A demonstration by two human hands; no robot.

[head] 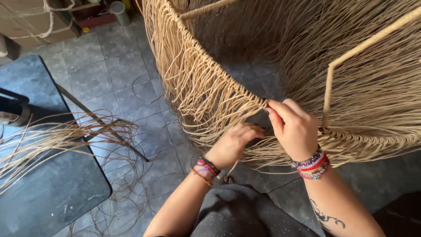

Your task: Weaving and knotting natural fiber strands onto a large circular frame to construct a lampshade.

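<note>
Two hands, left point(232, 145) curled on loose strands point(206, 109) and right point(294, 127) pinching the woven rim point(219, 72) between them, could lose tension, letting the weave slacken or a strand snap.

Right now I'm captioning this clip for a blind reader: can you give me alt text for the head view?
Two hands work at the rim of a large woven cane frame: the right hand pinches the rim, the left hand sits just below among hanging strands. Loose cane strips lie on a dark table at left, above a grey tiled floor.
</note>
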